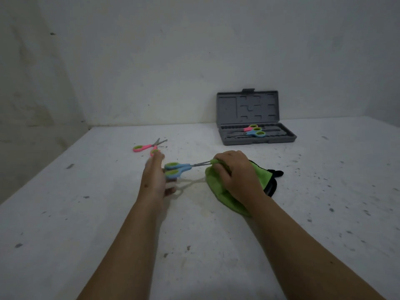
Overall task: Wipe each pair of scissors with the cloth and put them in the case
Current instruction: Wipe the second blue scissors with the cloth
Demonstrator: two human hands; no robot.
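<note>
Above white table [216, 245], blue scissors [179, 167] level, blades rightward into cloth-pinching right hand [236, 174], handles in left-hand [153, 176] grip

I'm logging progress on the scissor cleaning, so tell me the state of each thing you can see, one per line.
Grey plastic case: open, lid upright.
Pink-handled scissors in the case: stowed, closed.
Blue-handled scissors in the case: stowed, closed.
Pink-handled scissors on the white table: blades slightly open, untouched.
Blue-handled scissors with green-lined loops: lifted off the table, handles at left hand.
Green cloth: pinched round the blades by right hand.
</note>
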